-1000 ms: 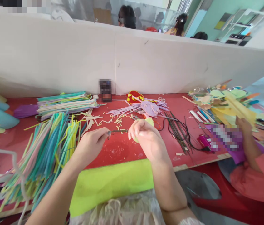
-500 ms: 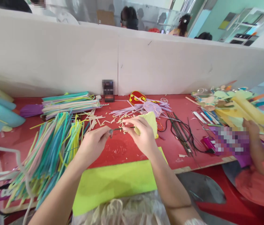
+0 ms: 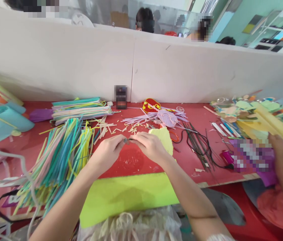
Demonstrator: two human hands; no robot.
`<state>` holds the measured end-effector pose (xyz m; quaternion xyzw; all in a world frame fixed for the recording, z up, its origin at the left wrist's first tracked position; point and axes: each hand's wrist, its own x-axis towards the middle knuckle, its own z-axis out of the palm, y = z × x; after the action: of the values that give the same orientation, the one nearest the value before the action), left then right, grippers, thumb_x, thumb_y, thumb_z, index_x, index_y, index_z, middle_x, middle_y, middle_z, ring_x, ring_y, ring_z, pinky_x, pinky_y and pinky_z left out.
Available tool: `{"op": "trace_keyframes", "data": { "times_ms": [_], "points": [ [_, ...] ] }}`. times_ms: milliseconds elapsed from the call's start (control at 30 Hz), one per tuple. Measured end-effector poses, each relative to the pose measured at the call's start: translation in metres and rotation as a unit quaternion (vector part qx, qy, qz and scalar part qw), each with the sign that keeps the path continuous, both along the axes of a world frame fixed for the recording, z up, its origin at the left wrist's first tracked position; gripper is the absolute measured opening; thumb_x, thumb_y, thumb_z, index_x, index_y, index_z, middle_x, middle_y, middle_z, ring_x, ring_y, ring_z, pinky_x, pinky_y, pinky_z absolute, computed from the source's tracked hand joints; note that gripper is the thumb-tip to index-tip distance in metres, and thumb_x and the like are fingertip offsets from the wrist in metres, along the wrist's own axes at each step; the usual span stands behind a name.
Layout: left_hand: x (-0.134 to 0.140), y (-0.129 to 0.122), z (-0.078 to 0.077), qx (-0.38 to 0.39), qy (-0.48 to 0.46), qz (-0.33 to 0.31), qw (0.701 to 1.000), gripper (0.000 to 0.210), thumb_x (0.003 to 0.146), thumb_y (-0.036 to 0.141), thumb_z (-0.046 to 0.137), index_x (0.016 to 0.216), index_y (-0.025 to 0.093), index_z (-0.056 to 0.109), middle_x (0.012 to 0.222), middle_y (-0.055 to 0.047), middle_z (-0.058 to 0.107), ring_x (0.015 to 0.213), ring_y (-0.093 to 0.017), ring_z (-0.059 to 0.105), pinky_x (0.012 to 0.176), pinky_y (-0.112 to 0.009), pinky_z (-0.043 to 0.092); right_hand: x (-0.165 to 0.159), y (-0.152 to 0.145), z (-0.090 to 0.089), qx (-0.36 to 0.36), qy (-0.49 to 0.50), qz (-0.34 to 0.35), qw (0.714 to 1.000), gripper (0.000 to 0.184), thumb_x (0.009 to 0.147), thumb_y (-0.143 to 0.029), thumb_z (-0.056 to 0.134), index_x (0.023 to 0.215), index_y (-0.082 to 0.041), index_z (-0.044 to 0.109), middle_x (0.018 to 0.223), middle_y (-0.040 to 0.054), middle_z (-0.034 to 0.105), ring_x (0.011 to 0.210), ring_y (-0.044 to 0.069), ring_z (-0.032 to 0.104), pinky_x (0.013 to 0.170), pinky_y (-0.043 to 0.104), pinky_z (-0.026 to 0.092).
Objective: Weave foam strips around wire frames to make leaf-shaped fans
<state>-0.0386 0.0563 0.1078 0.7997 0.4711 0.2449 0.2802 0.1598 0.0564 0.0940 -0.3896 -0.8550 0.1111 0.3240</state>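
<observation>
My left hand (image 3: pixel 108 149) and my right hand (image 3: pixel 153 147) are nearly fingertip to fingertip above the red table. Both pinch a thin dark wire-like stem (image 3: pixel 130 139), of which only a short piece shows between them. A thin dark line also shows over the strips left of my left hand; I cannot tell if it belongs to the same stem. Just beyond my right hand lies a pale yellow crinkled piece (image 3: pixel 165 139). Small cream offcuts (image 3: pixel 133 128) are scattered behind my fingers. A lime-green sheet (image 3: pixel 128 194) lies below my forearms.
Coloured fuzzy strips (image 3: pixel 56 160) are heaped at left. Purple strips and a lilac oval piece (image 3: pixel 167 117) lie behind. Dark thin rods (image 3: pixel 196 147) and a black cable (image 3: pixel 209 150) are at right. Another person's hand (image 3: pixel 278 144) is beside a purple packet (image 3: pixel 267 170). A white partition (image 3: pixel 81 63) stands behind.
My hands have come closer together, so less of the dark stem shows between them. The yellow piece now appears separate from my right hand. The view has shifted slightly.
</observation>
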Motion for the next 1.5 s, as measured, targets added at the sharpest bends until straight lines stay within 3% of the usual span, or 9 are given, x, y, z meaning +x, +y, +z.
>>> {"op": "trace_keyframes", "data": {
  "times_ms": [133,533,633,867,1000,1100,1200,1333,1500],
  "points": [
    [0.003,0.002,0.001,-0.002,-0.008,-0.020,1.000,0.022,0.086,0.024,0.038,0.088,0.020,0.059,0.083,-0.003,0.063,0.075,-0.016,0.057,0.071,-0.024,0.039,0.001,-0.002,-0.004,-0.043,0.037,0.000,0.998,0.020,0.093,-0.020,0.042,0.102,-0.019,0.060,0.093,0.0059,0.066,0.081,0.015,0.060,0.071,0.027,0.045],
    [0.031,0.000,0.007,-0.121,-0.247,0.015,0.961,0.025,0.087,0.036,0.042,0.071,0.017,0.049,0.061,0.003,0.040,0.056,-0.009,0.037,0.055,-0.023,0.033,-0.002,-0.005,0.003,0.052,0.139,-0.074,0.986,0.025,0.091,-0.015,0.040,0.097,-0.021,0.063,0.079,0.0061,0.064,0.076,0.017,0.059,0.068,0.030,0.047],
    [0.026,0.005,0.013,-0.162,-0.253,-0.027,0.953,0.027,0.087,0.039,0.042,0.075,0.017,0.052,0.060,0.003,0.042,0.055,-0.009,0.039,0.055,-0.023,0.037,0.009,-0.001,0.012,0.059,0.118,-0.058,0.990,0.025,0.091,-0.016,0.041,0.097,-0.022,0.064,0.080,0.0059,0.064,0.076,0.017,0.058,0.069,0.031,0.047],
    [0.013,0.014,0.031,-0.121,-0.210,-0.117,0.963,0.039,0.091,0.043,0.036,0.116,0.019,0.054,0.117,-0.010,0.060,0.110,-0.020,0.054,0.093,-0.034,0.043,0.029,0.009,0.043,0.017,0.084,0.007,0.996,0.018,0.092,-0.022,0.045,0.096,-0.023,0.062,0.080,0.0031,0.063,0.075,0.015,0.057,0.069,0.028,0.044],
    [0.016,0.007,0.034,-0.144,-0.204,-0.126,0.960,0.048,0.090,0.049,0.036,0.126,0.020,0.051,0.117,-0.011,0.062,0.117,-0.023,0.052,0.096,-0.037,0.043,0.022,-0.002,0.056,-0.010,0.110,0.010,0.994,0.018,0.093,-0.024,0.043,0.092,-0.023,0.061,0.075,0.0013,0.059,0.070,0.013,0.053,0.066,0.026,0.042],
    [0.009,0.008,0.036,-0.141,-0.167,-0.140,0.966,0.048,0.089,0.049,0.038,0.125,0.022,0.053,0.117,-0.009,0.063,0.113,-0.022,0.055,0.092,-0.035,0.046,0.018,-0.013,0.064,-0.108,0.118,0.025,0.987,0.022,0.094,-0.028,0.041,0.086,-0.021,0.060,0.069,-0.0008,0.055,0.061,0.011,0.049,0.061,0.025,0.039],
    [0.000,0.018,0.045,-0.101,-0.095,-0.168,0.976,0.042,0.087,0.047,0.044,0.118,0.024,0.059,0.114,-0.006,0.065,0.105,-0.020,0.060,0.085,-0.029,0.049,0.020,-0.017,0.070,-0.257,0.120,0.062,0.957,0.025,0.094,-0.032,0.041,0.082,-0.019,0.059,0.060,-0.0037,0.048,0.051,0.008,0.042,0.053,0.022,0.034],
    [-0.004,0.028,0.065,-0.040,0.023,-0.231,0.972,0.027,0.088,0.035,0.045,0.095,0.025,0.069,0.090,-0.001,0.071,0.080,-0.014,0.065,0.074,-0.022,0.048,0.022,-0.013,0.070,-0.436,0.183,0.126,0.872,0.026,0.092,-0.035,0.044,0.084,-0.015,0.058,0.056,-0.0054,0.038,0.048,0.007,0.035,0.046,0.021,0.026],
    [0.007,0.024,0.072,0.296,0.066,-0.119,0.945,0.023,0.088,0.027,0.045,0.085,0.020,0.067,0.079,-0.001,0.070,0.074,-0.014,0.062,0.081,-0.029,0.045,0.014,-0.016,0.066,-0.466,0.342,0.149,0.802,0.022,0.090,-0.032,0.049,0.077,-0.015,0.053,0.053,-0.0070,0.036,0.045,0.006,0.027,0.044,0.021,0.021]
  ]
}}
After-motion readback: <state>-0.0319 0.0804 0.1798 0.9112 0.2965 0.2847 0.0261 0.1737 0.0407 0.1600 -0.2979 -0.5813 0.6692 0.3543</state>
